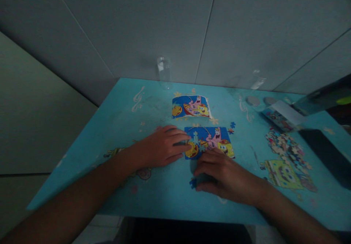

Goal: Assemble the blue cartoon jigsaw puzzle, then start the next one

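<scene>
Dim grey panelled wall (246, 28), turquoise table (153, 192)

Right hand (223, 174) hides puzzle (210, 141) lower edge; loose piece (193, 183) half covered; forearms cut off.

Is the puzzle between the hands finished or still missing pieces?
Still missing pieces. The puzzle shows a pale gap near its left-middle, and loose pieces lie by the right hand and in a pile to the right.

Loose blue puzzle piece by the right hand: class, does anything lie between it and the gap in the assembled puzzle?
Only the right hand itself. The loose blue piece lies by its fingertips; the gap is beyond, in the puzzle.
</scene>
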A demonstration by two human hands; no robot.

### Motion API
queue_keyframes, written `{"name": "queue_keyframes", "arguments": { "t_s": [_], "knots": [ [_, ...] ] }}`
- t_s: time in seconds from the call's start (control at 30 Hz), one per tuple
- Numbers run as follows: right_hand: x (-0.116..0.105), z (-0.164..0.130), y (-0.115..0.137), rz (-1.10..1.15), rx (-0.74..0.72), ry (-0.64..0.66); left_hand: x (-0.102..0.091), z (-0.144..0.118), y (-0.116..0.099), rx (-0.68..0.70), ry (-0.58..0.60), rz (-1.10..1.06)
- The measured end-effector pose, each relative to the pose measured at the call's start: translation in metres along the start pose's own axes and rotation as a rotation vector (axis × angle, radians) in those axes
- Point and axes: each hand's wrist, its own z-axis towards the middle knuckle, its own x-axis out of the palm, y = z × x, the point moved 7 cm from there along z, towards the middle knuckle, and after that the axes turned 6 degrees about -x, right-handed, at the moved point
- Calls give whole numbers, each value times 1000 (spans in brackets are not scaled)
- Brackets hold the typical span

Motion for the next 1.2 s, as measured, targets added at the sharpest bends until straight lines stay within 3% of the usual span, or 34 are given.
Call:
{"name": "queue_keyframes", "arguments": {
  "t_s": [0.2, 0.77, 0.9, 1.07, 1.2],
  "knots": [
    [8, 0, 3, -51, -3, 14, 0, 0, -1, 15, -13, 6],
    [6, 2, 10, 79, -23, 4, 2, -2, -1, 7, -6, 16],
    [-6, 2, 2, 85, 2, -108, 3, -2, 0, 5, -6, 31],
    [-35, -10, -28, 56, 203, -354, 7, -2, 1, 12, 17, 44],
    [-40, -17, -44, 128, 337, -376, 7, -2, 1, 4, 18, 35]
  ]
}}
